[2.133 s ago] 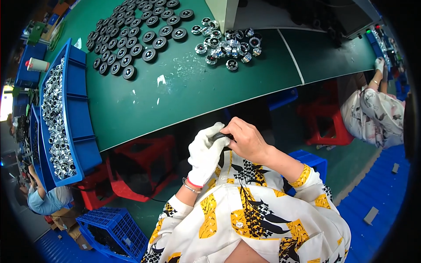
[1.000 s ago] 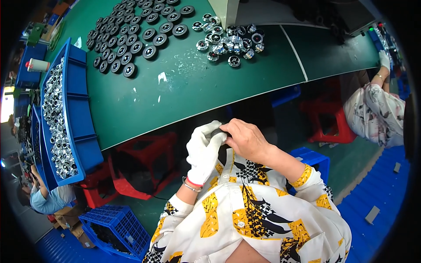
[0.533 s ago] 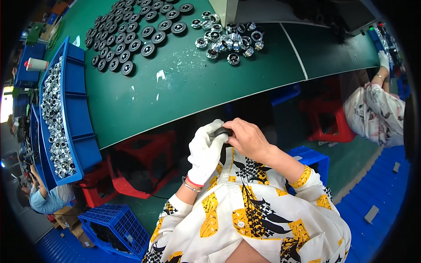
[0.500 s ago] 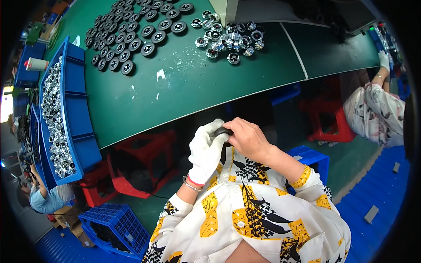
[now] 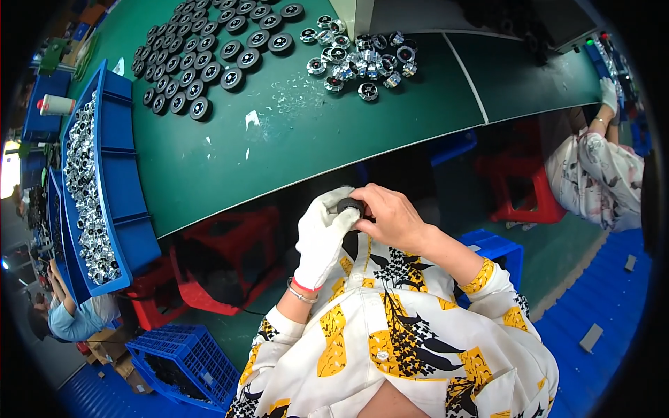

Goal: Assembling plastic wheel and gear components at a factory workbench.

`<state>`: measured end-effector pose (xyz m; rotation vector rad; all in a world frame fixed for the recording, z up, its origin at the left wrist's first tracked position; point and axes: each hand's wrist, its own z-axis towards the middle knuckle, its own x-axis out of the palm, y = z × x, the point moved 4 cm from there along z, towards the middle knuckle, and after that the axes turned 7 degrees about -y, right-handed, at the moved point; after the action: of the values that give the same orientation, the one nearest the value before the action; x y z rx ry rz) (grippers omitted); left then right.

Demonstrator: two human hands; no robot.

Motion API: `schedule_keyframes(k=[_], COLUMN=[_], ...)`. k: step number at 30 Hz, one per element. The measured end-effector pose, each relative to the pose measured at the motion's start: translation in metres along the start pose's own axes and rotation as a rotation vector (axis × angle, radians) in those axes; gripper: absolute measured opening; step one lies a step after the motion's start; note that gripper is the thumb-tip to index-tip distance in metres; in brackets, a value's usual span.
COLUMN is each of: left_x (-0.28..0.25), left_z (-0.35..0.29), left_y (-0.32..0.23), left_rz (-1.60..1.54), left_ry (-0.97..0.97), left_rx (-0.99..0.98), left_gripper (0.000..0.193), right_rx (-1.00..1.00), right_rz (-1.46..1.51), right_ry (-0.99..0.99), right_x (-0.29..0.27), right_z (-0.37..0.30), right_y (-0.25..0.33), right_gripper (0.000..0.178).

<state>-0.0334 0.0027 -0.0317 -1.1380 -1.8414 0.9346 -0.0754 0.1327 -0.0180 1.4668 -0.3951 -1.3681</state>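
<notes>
**Small black part held between both hands below the table edge**

I hold a small round black part (image 5: 348,206) in front of my chest, just below the near edge of the green table (image 5: 313,139). My left hand (image 5: 322,237), in a white glove, is curled around the part from below and from the left, its fingers closed against it. My right hand (image 5: 389,216) is bare; its fingers are bent and pinched onto the same part from the right and above. The two hands touch each other around the part, so only its dark top shows between them.

On the table, well away from my hands, rows of black wheels (image 5: 209,56) lie flat at the far left. To their right sits a loose heap of shiny silver metal parts (image 5: 362,59). A few small white scraps (image 5: 252,118) lie on the green surface between the wheels and the table edge.

Along the left end of the table stands a long blue tray (image 5: 122,181) with dividers; one of its channels is filled with more silver parts (image 5: 87,202). A white cup with a red band (image 5: 56,104) stands beside the tray's far end.

Under the table I see red stools (image 5: 209,279), and a blue crate (image 5: 185,359) on the floor at my left. Another person (image 5: 599,174) in light patterned clothes and a white glove sits at the right end of the table. A second person (image 5: 73,317) in a blue shirt is at the lower left.
</notes>
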Motion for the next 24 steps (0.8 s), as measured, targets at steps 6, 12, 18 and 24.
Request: schedule_keyframes(k=[6,12,18,24], left_x=[-0.002,-0.003,-0.005,-0.003], left_z=[0.002,0.003,0.002,-0.001], left_y=[0.001,0.007,0.010,0.010], left_rz=[0.032,-0.079,-0.152,-0.082], left_ry=[0.080,-0.001,0.045,0.083], left_rx=[-0.022,-0.024,-0.145,-0.112], left_gripper=[0.039,0.039,0.034,0.033], right_rx=[-0.118,0.419,-0.005,-0.027], right_rz=[-0.097,0.360,-0.067,-0.040], right_ry=[-0.016,-0.095,-0.124,-0.065], right_x=[0.001,0.008,-0.008,-0.008], right_z=[-0.003,-0.006,-0.003,0.000], right_y=[0.001,-0.012,0.004,0.003], right_gripper=[0.035,0.030,0.049,0.051])
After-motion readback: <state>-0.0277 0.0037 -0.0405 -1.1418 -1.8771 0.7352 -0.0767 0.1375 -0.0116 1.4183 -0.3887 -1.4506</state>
